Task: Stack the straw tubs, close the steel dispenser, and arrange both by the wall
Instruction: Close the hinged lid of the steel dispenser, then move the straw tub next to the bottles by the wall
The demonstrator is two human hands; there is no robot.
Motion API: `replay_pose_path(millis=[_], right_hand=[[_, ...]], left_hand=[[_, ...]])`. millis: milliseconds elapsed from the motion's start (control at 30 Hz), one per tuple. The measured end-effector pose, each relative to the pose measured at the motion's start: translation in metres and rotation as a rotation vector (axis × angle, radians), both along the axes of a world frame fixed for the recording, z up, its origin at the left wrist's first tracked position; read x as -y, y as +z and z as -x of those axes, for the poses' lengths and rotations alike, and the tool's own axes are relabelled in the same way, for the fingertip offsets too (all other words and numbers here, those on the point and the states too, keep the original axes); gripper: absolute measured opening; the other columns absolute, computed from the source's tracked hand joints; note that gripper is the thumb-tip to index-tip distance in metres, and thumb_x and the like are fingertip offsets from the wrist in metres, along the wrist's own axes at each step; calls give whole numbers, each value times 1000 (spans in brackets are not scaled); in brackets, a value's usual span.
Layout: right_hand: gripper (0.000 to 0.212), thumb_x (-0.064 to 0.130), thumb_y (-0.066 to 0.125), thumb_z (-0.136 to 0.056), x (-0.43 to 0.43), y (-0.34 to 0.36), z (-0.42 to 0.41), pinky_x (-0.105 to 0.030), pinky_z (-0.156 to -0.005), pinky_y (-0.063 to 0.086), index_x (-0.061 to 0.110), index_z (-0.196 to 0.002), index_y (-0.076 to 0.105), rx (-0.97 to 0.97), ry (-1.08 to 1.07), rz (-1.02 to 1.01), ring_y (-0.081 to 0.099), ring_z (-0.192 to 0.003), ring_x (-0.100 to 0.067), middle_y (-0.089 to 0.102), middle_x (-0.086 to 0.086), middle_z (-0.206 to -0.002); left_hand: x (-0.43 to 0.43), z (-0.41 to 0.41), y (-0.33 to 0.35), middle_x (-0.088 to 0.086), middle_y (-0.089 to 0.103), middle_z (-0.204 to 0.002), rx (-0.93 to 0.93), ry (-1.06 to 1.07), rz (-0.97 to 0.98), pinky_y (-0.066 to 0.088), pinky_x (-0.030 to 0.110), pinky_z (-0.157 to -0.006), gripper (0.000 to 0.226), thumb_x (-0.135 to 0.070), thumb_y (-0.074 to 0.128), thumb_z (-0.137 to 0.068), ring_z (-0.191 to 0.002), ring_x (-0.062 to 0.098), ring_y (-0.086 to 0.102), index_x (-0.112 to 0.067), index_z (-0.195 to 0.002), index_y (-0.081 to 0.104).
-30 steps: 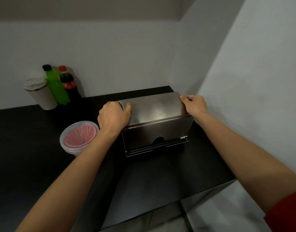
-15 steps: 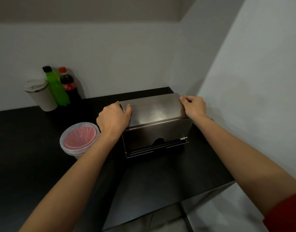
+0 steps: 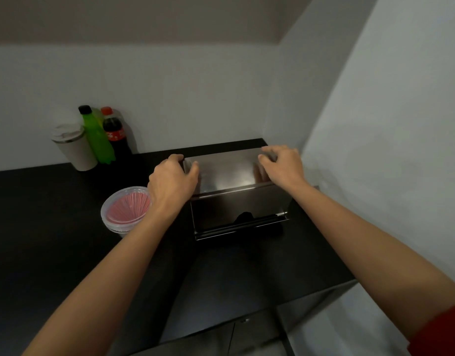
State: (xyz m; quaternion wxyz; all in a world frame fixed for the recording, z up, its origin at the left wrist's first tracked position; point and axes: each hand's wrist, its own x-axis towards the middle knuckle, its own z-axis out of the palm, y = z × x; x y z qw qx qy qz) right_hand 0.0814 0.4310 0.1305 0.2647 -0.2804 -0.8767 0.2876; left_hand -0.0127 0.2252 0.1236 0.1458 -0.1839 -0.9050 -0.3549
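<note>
Near, only bare black surface (image 3: 242, 278). Further in, stacked straw tubs (image 3: 126, 210) just left of the steel dispenser (image 3: 236, 194). Lid shut, box near the corner, close to the right wall (image 3: 391, 150) and the back wall.

Left hand (image 3: 171, 182) wrapped round the left top edge, thumb on the lid. Right hand (image 3: 281, 165) half a second ago gripping the right edge, now lifted a bit with fingers spread and loose on top. Looks like letting go, so the box seems placed and the job nearly done.

Far back on the left: cup (image 3: 75, 147), green bottle (image 3: 96, 136), cola bottle (image 3: 116, 134).
</note>
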Motion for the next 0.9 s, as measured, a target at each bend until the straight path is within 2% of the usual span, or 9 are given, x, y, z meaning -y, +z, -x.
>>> replay_pose_path(millis=[167,333,400,500,700,800,900], right_hand=[[34,35,57,-87,29,3,-6,-41,-101,39,19,-116,65,28,125,-46,45,-120,-25,62,-4,-124],[35,37,56,-88,67,4,-10,-37,-97,37,21,-119,62,39,244,-53,41,-122,-25,58,-3,-126],[35,36,57,-87,84,6,-9,-37,-99,38,21,-119,62,30,282,-56,41,-122,-24,57,-3,-126],[34,33,58,-87,109,8,-3,-28,-97,34,20,-119,61,9,346,-35,40,-122,-21,56,-2,-126],[42,33,60,-86,156,11,32,-24,-98,26,21,-126,55,63,480,-38,36,-129,-19,49,-3,-135],[45,32,60,-86,176,10,59,-27,-100,31,21,-130,52,105,519,-7,39,-129,-18,46,-2,-136],[51,31,59,-87,193,4,87,-25,-94,37,21,-135,45,213,536,59,45,-126,-18,40,-4,-142]], left_hand=[[25,-9,5,9,61,-123,140,-38,-190,41,21,-74,53,-38,59,-87,-104,17,59,-12,-132,50],[60,-16,8,3,57,-128,204,-78,-271,39,18,-77,50,-32,64,-85,-103,7,52,-18,-131,50],[74,-15,9,3,56,-130,184,-58,-281,40,21,-83,51,-31,65,-84,-109,8,51,-19,-131,50],[93,-10,9,4,53,-134,193,-21,-276,40,30,-95,53,-29,66,-83,-124,16,48,-18,-132,49],[127,16,-6,5,48,-139,281,-6,-232,41,29,-90,62,-28,70,-81,-125,21,46,-19,-137,43],[143,36,-13,6,45,-141,327,-14,-170,44,32,-88,66,-28,71,-80,-124,23,47,-19,-138,41],[155,59,-19,8,43,-142,373,-39,-112,43,30,-86,66,-29,71,-80,-124,23,47,-20,-138,41]])
